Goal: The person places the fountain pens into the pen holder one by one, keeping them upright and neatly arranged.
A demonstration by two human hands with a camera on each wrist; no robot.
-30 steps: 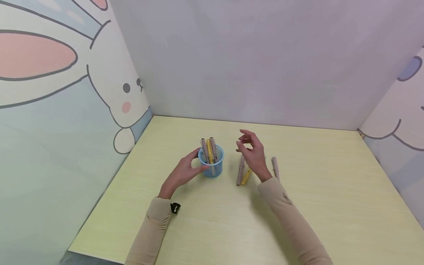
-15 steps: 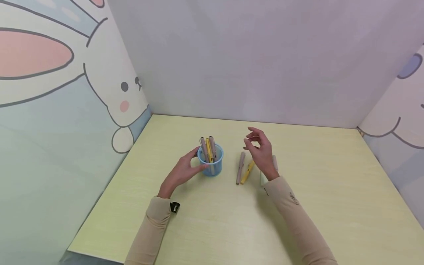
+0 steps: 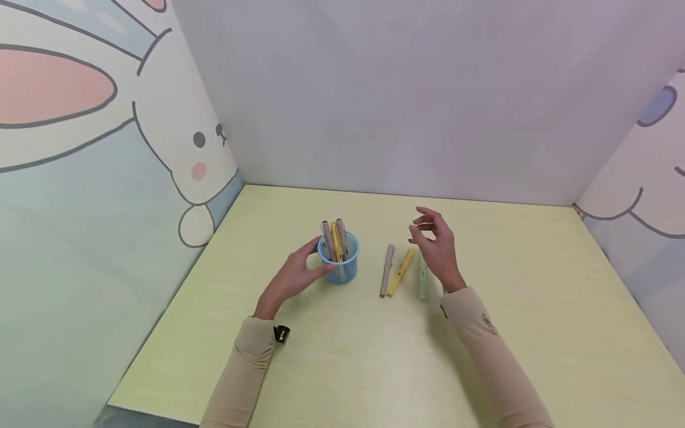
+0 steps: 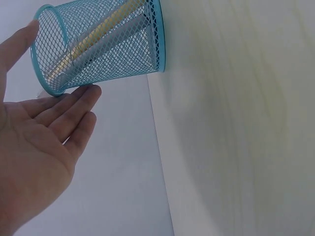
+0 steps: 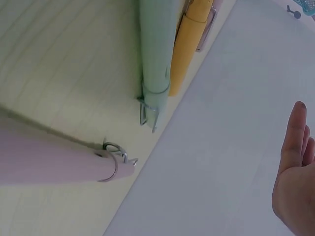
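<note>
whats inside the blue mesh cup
The blue mesh cup holds three pens standing upright: two greyish-pink and one yellow between them. Their lower ends show only dimly through the mesh; the cup's floor cannot be seen.

Right hand (image 3: 436, 246) drifted rightward, away from cup (image 3: 339, 263), fingers loosely spread, nothing held. Brown pen (image 3: 387, 270) and yellow pen (image 3: 401, 272) now fully uncovered. Green pen (image 3: 423, 278) newly in sight on table (image 3: 535, 309) just right of yellow pen. Pink pen formerly visible further right now hidden behind wrist in head view.
</note>
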